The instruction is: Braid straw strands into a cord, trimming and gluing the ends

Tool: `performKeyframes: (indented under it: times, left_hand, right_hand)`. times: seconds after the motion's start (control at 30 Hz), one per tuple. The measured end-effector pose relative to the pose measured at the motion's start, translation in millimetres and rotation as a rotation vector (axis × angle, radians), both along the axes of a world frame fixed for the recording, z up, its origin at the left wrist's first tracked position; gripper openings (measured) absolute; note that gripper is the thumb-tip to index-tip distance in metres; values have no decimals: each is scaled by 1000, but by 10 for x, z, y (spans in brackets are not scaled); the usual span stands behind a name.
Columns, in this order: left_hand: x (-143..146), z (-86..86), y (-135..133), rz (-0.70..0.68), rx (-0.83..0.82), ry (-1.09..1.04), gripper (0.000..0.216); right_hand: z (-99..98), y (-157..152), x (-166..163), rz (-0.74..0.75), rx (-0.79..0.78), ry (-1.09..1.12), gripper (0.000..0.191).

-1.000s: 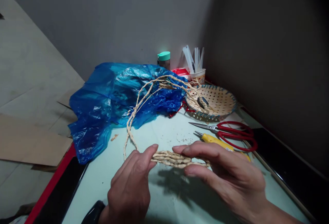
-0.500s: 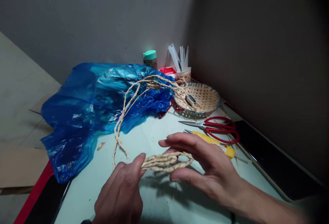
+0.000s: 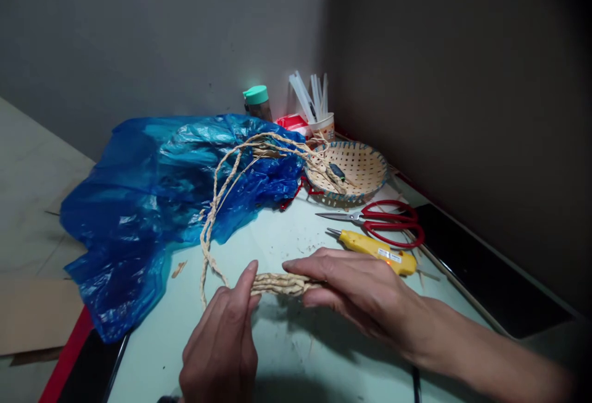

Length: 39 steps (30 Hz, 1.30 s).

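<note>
A flat coil of braided straw rope (image 3: 277,282) lies on the pale green table (image 3: 296,353) between my two hands. My left hand (image 3: 222,344) pinches its left end with thumb and fingers. My right hand (image 3: 358,292) closes over its right end, the fingers laid along the coil. The loose rope (image 3: 215,205) runs from the coil up and over a crumpled blue plastic bag (image 3: 152,199) toward a woven basket tray (image 3: 370,165).
Red-handled scissors (image 3: 393,224) and a yellow glue gun (image 3: 374,250) lie just beyond my right hand. At the back stand a green-capped jar (image 3: 256,102) and a cup of white sticks (image 3: 321,122). Grey walls close the corner. Cardboard (image 3: 28,313) lies on the floor at left.
The view has swung so everything sits further left. My right hand has slid left along the coil and covers more of it; my left hand keeps its pinch.
</note>
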<state>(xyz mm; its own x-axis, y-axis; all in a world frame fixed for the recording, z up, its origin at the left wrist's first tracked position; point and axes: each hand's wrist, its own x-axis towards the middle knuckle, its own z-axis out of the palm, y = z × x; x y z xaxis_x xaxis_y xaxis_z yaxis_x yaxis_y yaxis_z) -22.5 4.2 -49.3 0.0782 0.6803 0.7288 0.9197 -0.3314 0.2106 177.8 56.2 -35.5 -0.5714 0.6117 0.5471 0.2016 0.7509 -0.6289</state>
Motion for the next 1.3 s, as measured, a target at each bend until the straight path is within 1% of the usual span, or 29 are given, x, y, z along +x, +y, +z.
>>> performKeyframes:
  times: [0.07,0.2,0.37,0.5,0.53,0.6,0.67,0.73,0.83,0.9,1.07,1.3]
  left_hand:
    - [19,16,-10,-1,-2,-8,39]
    - [15,-16,-14,-22,2,-22,29]
    - [-10,-74,7,-13,35,-14,20]
    - [28,-57,14,32,81,24,18]
    - [41,-52,10,48,90,32,18]
    - [62,-51,-5,85,99,49,17]
    - [70,-62,-22,115,101,71,18]
    - [63,-78,-30,90,121,86,19]
    - [37,-88,-18,0,186,100,21]
    - [19,-81,-6,-29,202,119,24]
    - [-5,-56,-16,-24,196,175,30]
    - [-11,-49,-54,-63,161,174,31]
  right_hand:
    - [33,-3,-1,22,-6,-37,26]
    - [93,3,1,64,8,-131,28]
    - [66,24,20,73,75,-201,28]
    - [36,12,5,-35,242,-203,30]
    - [34,1,-3,-60,262,-203,33]
    - [26,-26,-21,-81,254,-198,39]
    - [-1,-54,-34,-85,251,-191,30]
    - [-42,-74,-41,-87,286,-185,18]
    - [-86,-83,-37,-91,343,-194,15]
    - [-79,-78,-30,-89,387,-180,15]
    - [2,-54,-32,-66,465,-210,18]
    - [-1,-77,-43,-68,466,-180,19]
